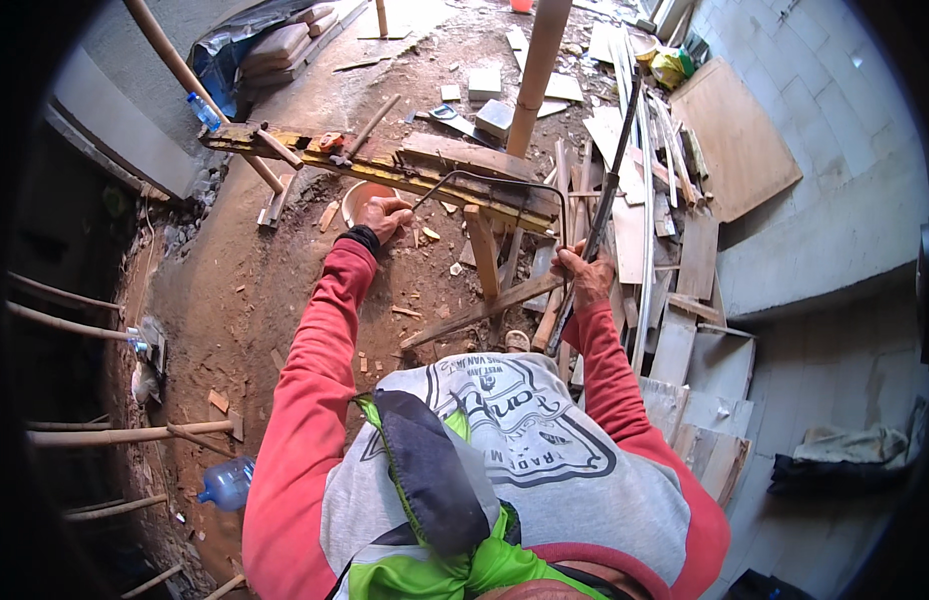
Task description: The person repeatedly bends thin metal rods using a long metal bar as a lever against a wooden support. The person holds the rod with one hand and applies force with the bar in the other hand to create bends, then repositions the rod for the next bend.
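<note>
A thin dark metal rod (504, 181), bent at both ends, spans the space between my two hands. My left hand (386, 218) pinches its left end, beside a pale round bowl (358, 193) on the ground. The fingers of my right hand (587, 272) close round the rod's down-turned right end. A long dark bar (610, 185) slants past that hand; whether I grip it too, I cannot tell. Beyond the rod runs a yellow-edged wooden beam (374, 165) on wooden legs, with an orange tool or case (331, 142) and a short stick (372, 127) on it.
Planks and long strips (696, 255) lie heaped at my right, near a pale block wall (834, 110). A bamboo pole (537, 80) stands behind the beam. Wood scraps litter the dirt floor (254, 330). A blue water jug (226, 484) lies at my left; stacked sacks (275, 52) sit far left.
</note>
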A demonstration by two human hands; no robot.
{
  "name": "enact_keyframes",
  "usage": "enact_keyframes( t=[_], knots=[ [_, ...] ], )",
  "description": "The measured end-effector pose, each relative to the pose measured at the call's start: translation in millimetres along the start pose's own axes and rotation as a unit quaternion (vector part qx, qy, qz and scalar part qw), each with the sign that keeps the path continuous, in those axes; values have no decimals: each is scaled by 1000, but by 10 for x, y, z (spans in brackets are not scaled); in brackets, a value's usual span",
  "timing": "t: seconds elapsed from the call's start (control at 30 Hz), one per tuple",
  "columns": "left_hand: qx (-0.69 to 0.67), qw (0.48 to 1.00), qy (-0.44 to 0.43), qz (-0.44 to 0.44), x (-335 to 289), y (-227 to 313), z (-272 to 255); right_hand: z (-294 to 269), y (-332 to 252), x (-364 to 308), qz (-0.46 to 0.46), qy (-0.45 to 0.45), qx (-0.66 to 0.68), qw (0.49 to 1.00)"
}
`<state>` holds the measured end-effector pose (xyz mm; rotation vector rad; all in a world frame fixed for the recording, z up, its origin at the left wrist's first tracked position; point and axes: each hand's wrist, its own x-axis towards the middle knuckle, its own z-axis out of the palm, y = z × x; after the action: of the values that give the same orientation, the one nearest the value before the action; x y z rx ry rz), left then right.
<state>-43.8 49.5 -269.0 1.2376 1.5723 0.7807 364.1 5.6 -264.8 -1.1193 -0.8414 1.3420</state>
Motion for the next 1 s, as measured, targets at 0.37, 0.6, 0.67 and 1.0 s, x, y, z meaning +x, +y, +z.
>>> enact_keyframes(
  t=[0.37, 0.6, 0.67, 1.0],
  knots=[
    [79, 990, 107, 51, 197, -198, 193, -176, 207, 131, 59, -12, 31, 998],
    [137, 975, 170, 37, 365, -76, 200, -89, 410, 240, 71, -7, 29, 997],
    [167, 968, 181, 39, 408, -32, 180, -19, 401, 284, 74, -1, 29, 997],
    [223, 952, 204, 39, 753, 179, 81, 118, 456, 700, 71, 5, 38, 997]
  ],
)
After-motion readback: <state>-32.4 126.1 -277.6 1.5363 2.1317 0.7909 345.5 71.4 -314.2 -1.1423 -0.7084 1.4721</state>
